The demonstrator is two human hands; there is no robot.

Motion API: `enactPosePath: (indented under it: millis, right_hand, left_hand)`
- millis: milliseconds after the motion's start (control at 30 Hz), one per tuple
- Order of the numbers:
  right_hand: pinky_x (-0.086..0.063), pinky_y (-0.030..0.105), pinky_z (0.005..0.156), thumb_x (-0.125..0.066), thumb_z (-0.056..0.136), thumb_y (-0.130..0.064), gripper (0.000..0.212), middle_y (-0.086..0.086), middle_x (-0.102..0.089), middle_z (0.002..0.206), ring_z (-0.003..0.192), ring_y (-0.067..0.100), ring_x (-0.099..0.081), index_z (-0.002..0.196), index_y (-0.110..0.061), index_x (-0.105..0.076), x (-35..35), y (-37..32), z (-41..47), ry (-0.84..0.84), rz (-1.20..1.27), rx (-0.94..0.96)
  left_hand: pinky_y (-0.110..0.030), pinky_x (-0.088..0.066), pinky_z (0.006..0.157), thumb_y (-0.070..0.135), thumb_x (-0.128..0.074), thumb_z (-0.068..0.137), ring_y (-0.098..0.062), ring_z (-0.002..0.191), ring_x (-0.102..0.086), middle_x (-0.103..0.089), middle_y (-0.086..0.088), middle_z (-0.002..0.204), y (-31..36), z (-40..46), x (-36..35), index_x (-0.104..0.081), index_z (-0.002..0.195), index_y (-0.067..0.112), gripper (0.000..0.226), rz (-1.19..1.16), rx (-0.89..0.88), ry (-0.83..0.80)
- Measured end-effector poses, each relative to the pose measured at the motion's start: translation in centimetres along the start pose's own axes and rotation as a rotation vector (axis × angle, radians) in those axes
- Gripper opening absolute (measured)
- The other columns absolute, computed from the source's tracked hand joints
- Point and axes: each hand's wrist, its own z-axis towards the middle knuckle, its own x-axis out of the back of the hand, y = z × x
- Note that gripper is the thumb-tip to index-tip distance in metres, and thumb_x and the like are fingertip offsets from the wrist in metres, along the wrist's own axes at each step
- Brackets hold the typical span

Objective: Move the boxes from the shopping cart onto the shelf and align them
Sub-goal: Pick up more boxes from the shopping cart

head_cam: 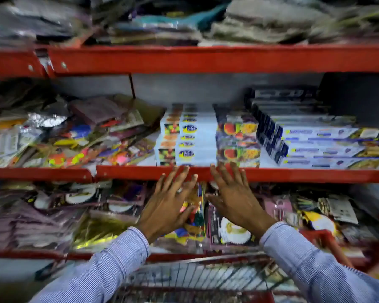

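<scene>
A stack of long white boxes (208, 138) with blue logos and food pictures lies on the middle shelf (293, 174), their long sides facing me. My left hand (170, 202) and my right hand (233, 195) are both open, fingers spread, palms toward the shelf. Their fingertips reach the red front lip of the shelf just below the stack's front edge. Neither hand holds anything. A second pile of white and dark blue boxes (315, 136) lies to the right on the same shelf. The wire shopping cart (195, 278) is below my arms.
Loose colourful packets (74, 138) fill the left of the middle shelf. Bagged party goods (96, 215) crowd the lower shelf behind my hands. Wrapped bundles (184, 22) sit on the top shelf. The cart's red handle (328, 241) is at the right.
</scene>
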Motion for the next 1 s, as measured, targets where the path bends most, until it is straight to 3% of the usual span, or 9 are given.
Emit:
enactPosePath:
  millis: [67, 200, 300, 433, 533, 600, 700, 900, 1000]
  right_hand:
    - [-0.005, 0.057, 0.121, -0.035, 0.094, -0.057, 0.075, 0.006, -0.002, 0.164, 0.149, 0.037, 0.006, 0.153, -0.024, -0.003, -2.4, -0.5, -3.3, -0.049, 0.019, -0.011]
    - [-0.03, 0.054, 0.112, -0.024, 0.087, -0.058, 0.072, 0.008, -0.032, 0.156, 0.143, 0.038, -0.026, 0.15, -0.023, -0.024, -7.9, -1.2, -9.6, -0.197, 0.037, 0.012]
    - [-0.049, 0.045, 0.094, -0.036, 0.09, -0.05, 0.058, 0.009, -0.056, 0.139, 0.125, 0.035, -0.053, 0.14, -0.023, -0.044, -12.0, -1.8, -13.0, -0.317, 0.083, 0.035]
    - [-0.056, 0.048, 0.078, -0.039, 0.089, -0.044, 0.048, 0.014, -0.071, 0.109, 0.101, 0.038, -0.066, 0.121, -0.016, -0.062, -18.9, -2.1, -16.2, -0.483, 0.153, -0.035]
    - [-0.056, 0.05, 0.074, -0.022, 0.095, -0.056, 0.061, 0.017, -0.072, 0.096, 0.089, 0.041, -0.068, 0.107, -0.015, -0.066, -25.5, -1.2, -17.6, -0.614, 0.182, -0.093]
    - [-0.054, 0.05, 0.082, -0.033, 0.097, -0.046, 0.048, 0.019, -0.069, 0.108, 0.098, 0.042, -0.065, 0.115, -0.013, -0.062, -29.3, -0.9, -17.8, -0.722, 0.188, -0.147]
    - [-0.05, 0.048, 0.092, -0.049, 0.094, -0.027, 0.039, 0.019, -0.063, 0.126, 0.114, 0.039, -0.059, 0.13, -0.011, -0.053, -33.1, 0.0, -17.5, -0.759, 0.189, -0.13]
    - [-0.048, 0.041, 0.093, -0.051, 0.094, -0.027, 0.045, 0.018, -0.06, 0.131, 0.119, 0.036, -0.056, 0.137, -0.013, -0.048, -41.1, 0.7, -17.0, -0.81, 0.175, -0.104]
    - [-0.042, 0.041, 0.103, -0.052, 0.094, -0.024, 0.049, 0.018, -0.052, 0.14, 0.128, 0.035, -0.049, 0.141, -0.013, -0.044, -43.4, 0.2, -17.0, -0.836, 0.188, -0.083]
  left_hand:
    - [-0.052, -0.026, 0.114, 0.049, -0.051, 0.091, -0.032, 0.148, -0.016, -0.022, -0.008, 0.161, 1.1, -4.2, -1.4, -0.026, 0.151, 0.022, 0.07, -0.04, -0.001, -0.061]
    - [-0.051, -0.036, 0.108, 0.045, -0.056, 0.088, -0.033, 0.142, -0.028, -0.031, -0.009, 0.158, 2.6, -13.1, -5.6, -0.045, 0.14, 0.023, 0.059, -0.148, 0.063, -0.291]
    - [-0.046, -0.043, 0.103, 0.049, -0.059, 0.085, -0.029, 0.137, -0.038, -0.045, -0.006, 0.15, 3.6, -19.3, -9.3, -0.06, 0.126, 0.028, 0.046, -0.209, 0.111, -0.471]
    - [-0.041, -0.051, 0.091, 0.047, -0.055, 0.084, -0.026, 0.123, -0.053, -0.06, 0.001, 0.132, 4.2, -25.9, -14.6, -0.065, 0.118, 0.029, 0.039, -0.27, 0.16, -0.642]
    - [-0.049, -0.043, 0.098, 0.045, -0.052, 0.091, -0.028, 0.139, -0.037, -0.04, 0.001, 0.152, 3.6, -28.5, -18.1, -0.048, 0.138, 0.031, 0.049, -0.301, 0.273, -0.842]
    - [-0.052, -0.035, 0.104, 0.043, -0.052, 0.095, -0.029, 0.14, -0.033, -0.035, -0.001, 0.155, 3.3, -29.8, -21.3, -0.041, 0.143, 0.032, 0.051, -0.333, 0.337, -0.918]
    - [-0.051, -0.037, 0.104, 0.032, -0.058, 0.094, -0.034, 0.136, -0.037, -0.041, -0.007, 0.149, 3.1, -30.4, -25.2, -0.046, 0.14, 0.022, 0.049, -0.355, 0.383, -0.948]
    - [-0.05, -0.049, 0.09, 0.021, -0.068, 0.084, -0.04, 0.115, -0.054, -0.059, -0.016, 0.128, 2.8, -32.4, -32.2, -0.053, 0.13, 0.007, 0.051, -0.237, 0.231, -0.945]
    - [-0.052, -0.048, 0.087, 0.017, -0.073, 0.078, -0.044, 0.112, -0.055, -0.06, -0.02, 0.123, 3.1, -33.3, -33.8, -0.057, 0.124, 0.003, 0.051, -0.178, 0.176, -0.92]
